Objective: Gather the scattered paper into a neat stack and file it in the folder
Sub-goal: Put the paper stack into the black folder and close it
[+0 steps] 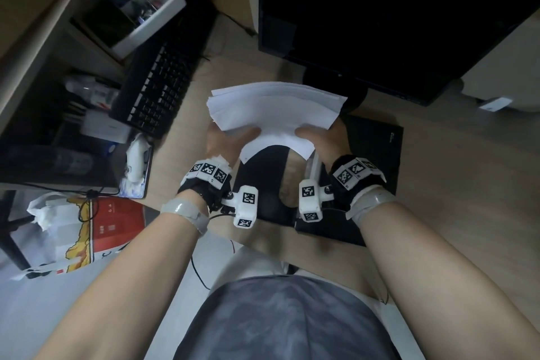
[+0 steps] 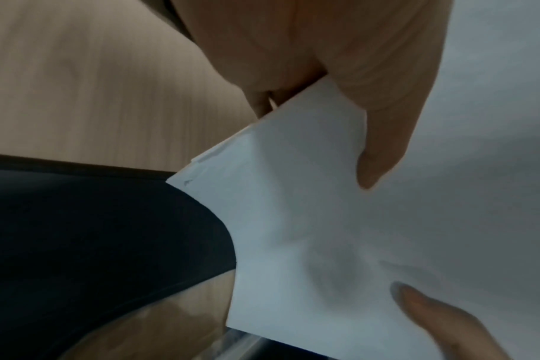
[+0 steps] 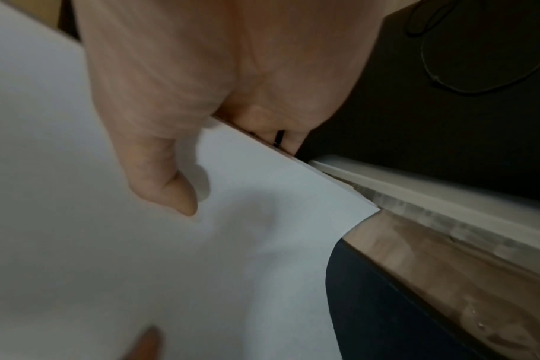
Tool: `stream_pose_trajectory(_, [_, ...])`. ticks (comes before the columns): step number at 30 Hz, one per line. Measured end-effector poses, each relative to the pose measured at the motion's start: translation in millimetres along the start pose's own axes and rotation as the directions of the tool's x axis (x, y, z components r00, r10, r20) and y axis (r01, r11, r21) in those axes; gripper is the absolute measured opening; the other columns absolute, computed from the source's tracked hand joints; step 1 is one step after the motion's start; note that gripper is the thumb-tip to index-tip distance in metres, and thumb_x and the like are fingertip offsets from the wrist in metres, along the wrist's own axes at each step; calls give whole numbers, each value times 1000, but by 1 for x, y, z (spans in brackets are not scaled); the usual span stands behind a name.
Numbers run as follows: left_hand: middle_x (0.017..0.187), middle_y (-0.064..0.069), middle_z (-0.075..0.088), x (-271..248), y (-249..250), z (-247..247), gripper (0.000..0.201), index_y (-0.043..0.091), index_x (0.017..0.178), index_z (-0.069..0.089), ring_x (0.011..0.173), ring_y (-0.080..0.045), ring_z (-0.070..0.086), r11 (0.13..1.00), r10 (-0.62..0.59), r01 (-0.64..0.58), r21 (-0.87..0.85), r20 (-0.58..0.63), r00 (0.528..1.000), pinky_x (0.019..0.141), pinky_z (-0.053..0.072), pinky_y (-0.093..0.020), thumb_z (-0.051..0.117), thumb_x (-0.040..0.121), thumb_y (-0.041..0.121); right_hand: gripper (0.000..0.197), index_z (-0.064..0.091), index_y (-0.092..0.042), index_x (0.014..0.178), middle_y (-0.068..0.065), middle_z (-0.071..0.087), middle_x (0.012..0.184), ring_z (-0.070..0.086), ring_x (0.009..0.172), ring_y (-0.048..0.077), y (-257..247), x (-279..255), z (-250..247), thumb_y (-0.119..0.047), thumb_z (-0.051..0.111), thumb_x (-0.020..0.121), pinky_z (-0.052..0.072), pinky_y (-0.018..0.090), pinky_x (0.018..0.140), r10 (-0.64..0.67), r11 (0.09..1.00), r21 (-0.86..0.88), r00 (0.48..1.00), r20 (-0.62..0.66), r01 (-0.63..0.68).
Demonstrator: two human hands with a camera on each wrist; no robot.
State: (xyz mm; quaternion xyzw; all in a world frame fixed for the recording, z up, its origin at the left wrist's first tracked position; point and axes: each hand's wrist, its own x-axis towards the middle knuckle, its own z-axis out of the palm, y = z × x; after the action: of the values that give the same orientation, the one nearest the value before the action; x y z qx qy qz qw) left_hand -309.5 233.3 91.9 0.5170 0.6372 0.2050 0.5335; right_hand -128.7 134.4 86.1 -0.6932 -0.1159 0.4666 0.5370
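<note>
paper (image 1: 274,108) is a plain white wad, sheets fanned unevenly at the far edge, near edge bowed up. left hand (image 1: 225,140) and right hand (image 1: 324,137) pinch its sides, thumbs on top, above the open black folder (image 1: 377,143) on the desk (image 1: 455,184).

office | wooden desk (image 1: 455,172) | monitor (image 1: 380,14) | keyboard (image 1: 157,88) | organiser tray (image 1: 131,0)
</note>
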Motion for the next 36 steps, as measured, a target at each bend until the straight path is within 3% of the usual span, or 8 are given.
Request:
stream_pose_trajectory(7, [98, 8, 68, -4, 4, -4, 49, 21, 103, 61, 92, -13, 66, 999, 33, -33, 17, 26, 999, 77, 50, -24, 90, 63, 28, 39, 68, -3, 111, 2, 74, 95, 72, 79, 7, -9, 1, 4, 2, 79, 74, 54, 16, 65, -15, 1000, 10, 1000, 9, 15])
stream_pose_trajectory(13, [145, 2, 43, -18, 47, -3, 95, 12, 149, 29, 131, -10, 41, 944, 68, -106, -311, -129, 989, 107, 30, -25, 67, 77, 62, 32, 70, -10, 102, 2, 74, 93, 73, 82, 11, -6, 2, 5, 1, 78, 74, 57, 22, 72, -7, 1000, 3, 1000, 21, 7])
stream_pose_trajectory(18, [120, 6, 41, -15, 64, 3, 79, 9, 147, 33, 112, -5, 40, 916, 18, -104, -388, -218, 976, 97, 29, -20, 65, 86, 49, 35, 70, -8, 106, 1, 74, 93, 72, 79, 9, -8, 3, 7, 1, 79, 74, 54, 18, 67, -1, 1000, 2, 1000, -2, 1])
stream_pose_trajectory(23, [111, 4, 61, -16, 62, 2, 23, 30, 102, 54, 104, -12, 56, 911, -49, -58, -409, -247, 968, 97, 42, -30, 62, 87, 46, 40, 68, -10, 110, 5, 74, 100, 72, 89, 17, -9, 3, 7, 2, 77, 74, 58, 23, 73, -16, 1000, 0, 1000, 12, 16])
stream_pose_trajectory(27, [143, 1, 49, -12, 56, 0, 68, 26, 135, 51, 129, -16, 44, 881, -64, -21, -472, -163, 985, 112, 28, -35, 53, 81, 68, 41, 68, -8, 111, 3, 74, 97, 72, 87, 14, -7, 5, 8, 1, 79, 73, 57, 24, 74, -8, 1000, -4, 1000, 4, 8])
stream_pose_trajectory(30, [149, 8, 38, -10, 41, -2, 92, 22, 150, 29, 133, -10, 38, 927, -15, 9, -376, -11, 1000, 109, 28, -27, 48, 78, 76, 35, 69, -7, 108, 1, 75, 92, 73, 79, 11, -8, 4, 9, 0, 78, 75, 56, 21, 67, -8, 999, 39, 1000, 9, 8])
stream_pose_trajectory(34, [115, 5, 59, -6, 23, -5, 91, 12, 131, 44, 101, -12, 58, 999, -9, 8, 52, 30, 999, 85, 47, -25, 83, 61, 55, 33, 70, -7, 108, 4, 76, 96, 74, 81, 13, -6, 7, 9, -4, 80, 77, 57, 22, 66, 4, 997, 83, 1000, 8, -4])
stream_pose_trajectory(36, [107, 2, 57, -3, 16, -3, 58, 12, 116, 52, 95, -16, 55, 983, -36, 28, 183, 37, 999, 82, 44, -29, 83, 72, 35, 33, 70, -6, 109, 3, 75, 96, 73, 80, 10, -1, 11, 9, -3, 79, 77, 56, 20, 66, 17, 999, 46, 1000, 2, -17])
